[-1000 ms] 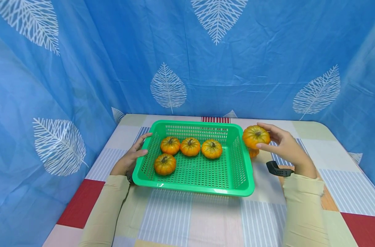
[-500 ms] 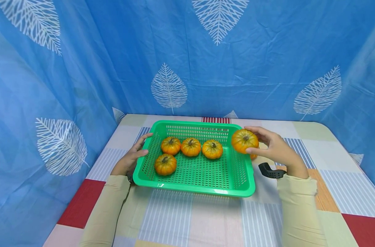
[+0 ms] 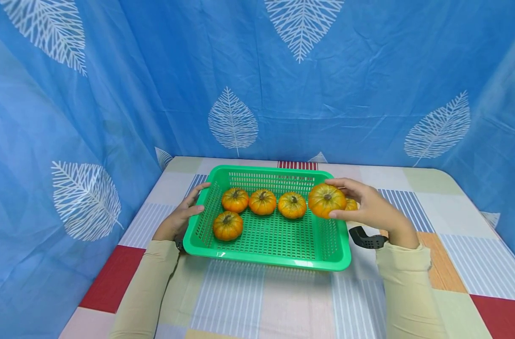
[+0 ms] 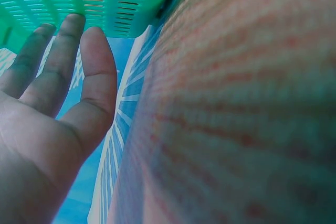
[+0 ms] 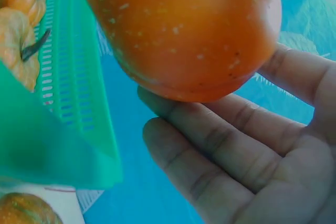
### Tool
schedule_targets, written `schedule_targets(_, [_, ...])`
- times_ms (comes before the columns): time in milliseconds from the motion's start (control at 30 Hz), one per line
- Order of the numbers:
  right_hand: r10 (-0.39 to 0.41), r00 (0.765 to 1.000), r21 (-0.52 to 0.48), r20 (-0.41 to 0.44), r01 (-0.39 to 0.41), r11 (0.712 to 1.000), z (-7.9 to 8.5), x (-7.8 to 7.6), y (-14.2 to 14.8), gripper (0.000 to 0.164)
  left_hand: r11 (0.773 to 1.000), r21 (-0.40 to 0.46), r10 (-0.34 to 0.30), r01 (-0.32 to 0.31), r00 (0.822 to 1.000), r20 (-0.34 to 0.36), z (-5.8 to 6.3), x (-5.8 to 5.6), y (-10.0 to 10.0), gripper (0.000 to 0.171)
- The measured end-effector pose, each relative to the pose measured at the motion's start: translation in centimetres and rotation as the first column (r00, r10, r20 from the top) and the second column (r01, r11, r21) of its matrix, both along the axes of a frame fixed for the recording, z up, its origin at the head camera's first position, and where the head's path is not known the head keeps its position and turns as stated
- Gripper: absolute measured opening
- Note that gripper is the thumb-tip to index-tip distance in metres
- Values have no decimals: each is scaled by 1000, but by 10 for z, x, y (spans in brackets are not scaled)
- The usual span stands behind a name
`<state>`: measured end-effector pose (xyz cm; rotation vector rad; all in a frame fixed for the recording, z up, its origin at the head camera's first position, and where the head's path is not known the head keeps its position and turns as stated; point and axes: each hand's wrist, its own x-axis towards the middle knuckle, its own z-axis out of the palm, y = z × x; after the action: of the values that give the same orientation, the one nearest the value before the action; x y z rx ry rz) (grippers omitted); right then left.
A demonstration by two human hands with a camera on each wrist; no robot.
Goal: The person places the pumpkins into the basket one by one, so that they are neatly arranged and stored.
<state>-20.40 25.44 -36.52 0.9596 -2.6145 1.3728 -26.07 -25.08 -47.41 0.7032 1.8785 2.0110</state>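
Observation:
My right hand (image 3: 369,207) grips a small orange pumpkin (image 3: 326,201) from its right side, thumb in front and fingers behind. The pumpkin hangs over the right end of a green plastic basket (image 3: 265,262). In the right wrist view the underside of this pumpkin (image 5: 184,35) shows above the fingers. Several more pumpkins sit in the basket: a row along the back, such as the middle one (image 3: 262,202), and one at front left (image 3: 227,226). My left hand (image 3: 181,216) rests at the basket's left end, its extended fingertips (image 4: 73,22) against the slotted wall.
Another pumpkin (image 3: 351,205) is just outside the basket's right end, partly hidden by the right hand and held pumpkin. A patchwork cloth (image 3: 299,306) covers the table. Blue curtain (image 3: 282,117) with white leaf prints hangs behind and at the sides.
My right hand has carried its pumpkin leftward and slightly toward me, from beside the right rim to over the basket. The left hand and basket have stayed in place.

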Motion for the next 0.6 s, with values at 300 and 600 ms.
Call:
schedule_targets(300, [10, 999, 135, -41, -4, 991, 13, 10, -12, 67, 1000, -9, 5, -5, 1000, 9, 1, 2, 0, 65])
schedule_targets(600, [104, 993, 262, -58, -85, 961, 24, 6, -27, 66, 1000, 2, -1, 1, 1000, -5, -1, -2, -1, 61])
